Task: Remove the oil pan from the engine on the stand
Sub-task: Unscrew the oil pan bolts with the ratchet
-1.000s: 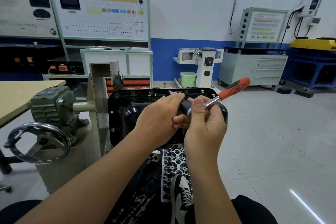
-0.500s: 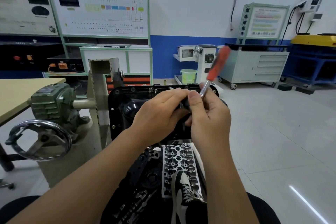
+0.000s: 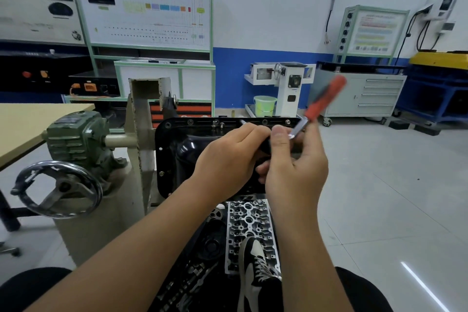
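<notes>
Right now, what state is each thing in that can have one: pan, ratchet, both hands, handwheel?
oil pan: on the engine, rim bolts visible along its top and left edges
ratchet: held up, red handle tilted up-right, motion-blurred
left hand: fingers curled around the ratchet's head end
right hand: pinching the ratchet's shank
handwheel: untouched

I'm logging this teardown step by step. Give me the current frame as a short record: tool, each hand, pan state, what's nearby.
tool: ratchet, red handle tilted up and right, motion-blurred
right hand: holds the ratchet near its head
left hand: grips the dark part at the ratchet head
oil pan: black, on the engine, bolts visible along its top flange
stand: handwheel and green gearbox left of the pan
below: cylinder head beside a shoe
</notes>
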`<state>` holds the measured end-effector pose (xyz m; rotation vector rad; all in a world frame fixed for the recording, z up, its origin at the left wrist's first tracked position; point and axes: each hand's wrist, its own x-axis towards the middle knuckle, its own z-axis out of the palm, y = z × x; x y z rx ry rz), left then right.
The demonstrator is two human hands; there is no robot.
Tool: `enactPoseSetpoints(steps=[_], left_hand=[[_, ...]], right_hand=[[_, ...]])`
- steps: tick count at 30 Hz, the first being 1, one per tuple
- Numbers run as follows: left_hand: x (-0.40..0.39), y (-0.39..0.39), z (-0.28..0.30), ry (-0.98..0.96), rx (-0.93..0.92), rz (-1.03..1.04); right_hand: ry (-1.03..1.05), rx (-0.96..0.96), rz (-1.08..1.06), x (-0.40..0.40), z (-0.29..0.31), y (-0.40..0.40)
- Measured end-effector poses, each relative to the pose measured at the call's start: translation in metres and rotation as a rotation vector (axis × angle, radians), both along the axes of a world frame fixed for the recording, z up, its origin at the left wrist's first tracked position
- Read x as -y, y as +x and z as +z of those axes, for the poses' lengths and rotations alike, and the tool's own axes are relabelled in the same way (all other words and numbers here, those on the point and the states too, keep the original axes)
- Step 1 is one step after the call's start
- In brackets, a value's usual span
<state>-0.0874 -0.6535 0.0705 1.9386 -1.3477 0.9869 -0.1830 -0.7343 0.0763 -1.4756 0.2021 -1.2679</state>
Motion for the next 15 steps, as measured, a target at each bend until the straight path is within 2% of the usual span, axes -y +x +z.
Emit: enactPoseSetpoints(steps=[3, 7, 9, 13, 15], left_hand=[[-0.002, 0.002, 0.001, -0.033, 0.007, -0.019], [0.0, 0.001, 0.004, -0.028, 0.014, -0.037], [0.0, -0.002, 0.005, -0.011, -0.023, -0.02], [0.0, -0.006, 0.005, 0.002, -0.06, 0.008], [0.0, -0.005, 0.006, -0.007, -0.064, 0.007]], right_hand=[[-0.176, -0.093, 0.1, 0.005, 0.005, 0.002], [-0.21, -0.1, 0.142, 0.01, 0.009, 0.002], [-0.127, -0.055, 0.156, 0.006, 0.007, 0.002], [0.355, 0.148, 0.126, -0.013, 0.002, 0.004], [0.404, 0.157, 0.111, -0.018, 0.001, 0.005]])
